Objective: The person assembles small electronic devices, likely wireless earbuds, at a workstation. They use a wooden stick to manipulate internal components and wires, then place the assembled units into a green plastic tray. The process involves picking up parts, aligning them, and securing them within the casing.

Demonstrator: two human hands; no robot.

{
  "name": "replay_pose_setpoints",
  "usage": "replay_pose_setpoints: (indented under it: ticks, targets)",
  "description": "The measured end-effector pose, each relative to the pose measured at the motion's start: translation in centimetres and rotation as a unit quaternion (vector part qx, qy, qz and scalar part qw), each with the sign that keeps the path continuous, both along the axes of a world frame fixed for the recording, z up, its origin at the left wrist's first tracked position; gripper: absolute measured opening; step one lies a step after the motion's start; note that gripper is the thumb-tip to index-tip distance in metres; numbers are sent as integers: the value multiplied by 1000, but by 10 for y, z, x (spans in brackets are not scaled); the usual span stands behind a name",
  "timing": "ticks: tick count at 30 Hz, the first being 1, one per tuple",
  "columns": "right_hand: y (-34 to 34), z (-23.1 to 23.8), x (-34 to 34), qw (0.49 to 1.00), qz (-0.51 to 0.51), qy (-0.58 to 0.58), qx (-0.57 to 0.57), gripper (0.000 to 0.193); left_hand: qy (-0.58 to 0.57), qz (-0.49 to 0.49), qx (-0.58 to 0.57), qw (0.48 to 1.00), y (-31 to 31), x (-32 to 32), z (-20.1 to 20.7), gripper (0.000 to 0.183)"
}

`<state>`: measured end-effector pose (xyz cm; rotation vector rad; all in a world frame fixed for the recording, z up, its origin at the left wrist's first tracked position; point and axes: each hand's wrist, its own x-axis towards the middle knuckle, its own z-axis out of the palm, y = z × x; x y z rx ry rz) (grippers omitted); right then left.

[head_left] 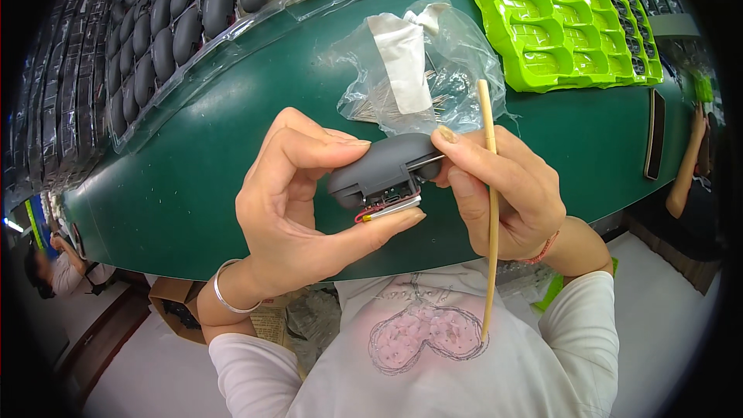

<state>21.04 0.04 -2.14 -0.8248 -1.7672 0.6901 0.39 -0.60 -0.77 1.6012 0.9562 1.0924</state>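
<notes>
While my left hand (282, 193) pinches the grey case (381, 161), my right hand (520, 193) grips a wooden stick (494, 240). Faint lettering (418, 294) marks my shirt (340, 383); a clear bag (469, 58) lies beyond.

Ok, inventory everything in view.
Electronics case: one, dark grey, centre
Wooden stick: one, tan, centre right
Plastic bag: one, clear, upper centre
Metal pins: many, silver, at bag
Strip: one, white, at bag
Similar cases: many, grey, upper left
Moulded tray: one, lime, upper right
Flat bar: one, black, right
Table: one, green, centre
Cardboard box: one, brown, lower left
Co-workers: two, pale/dark clothing, far edges
Left hand: one, on case
Right hand: one, at stick
</notes>
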Motion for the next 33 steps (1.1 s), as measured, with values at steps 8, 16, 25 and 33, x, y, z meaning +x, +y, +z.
replay_pose_setpoints:
  ticks: [8,16,25,33]
  targets:
    - [-2,-2,-1,1000,-9,-4,22,36,-15,-8,-3,1000,-1,0,-2,62]
    - [14,12,24,997,54,-51,-15,55,-36,-4,-42,998,2,0,2,61]
    - [19,6,30,851,164,328,-376,49,-32,-1,-84,996,0,-1,8,57]
    - [15,5,19,782,193,395,-441,32,-67,-2,-94,993,-1,2,8,57]
